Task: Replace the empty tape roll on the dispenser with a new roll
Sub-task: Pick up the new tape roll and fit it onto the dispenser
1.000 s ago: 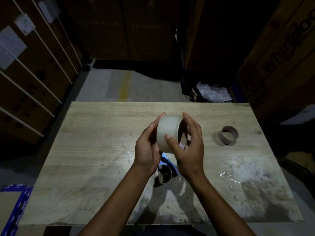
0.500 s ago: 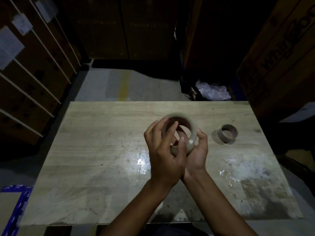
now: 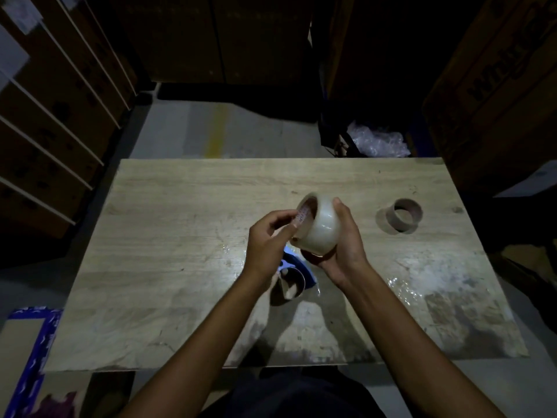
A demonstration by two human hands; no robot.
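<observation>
While your right hand (image 3: 343,242) cups the new tape roll (image 3: 319,227) from the side and underneath, fingers wrapped around its clear outer face, your left hand (image 3: 266,239) is pinched at the roll's open end, fingertips (image 3: 294,226) on what looks like a printed label or tape end at the core's rim. You've got the roll up off the table (image 3: 180,236), tilted so its hole faces left. The dispenser (image 3: 294,274) lies on the table right below the roll, mostly hidden by your left wrist; only a blue bit and a round brown hub show. The empty core (image 3: 404,215) sits on the table well right of the roll, on end, hole up.
</observation>
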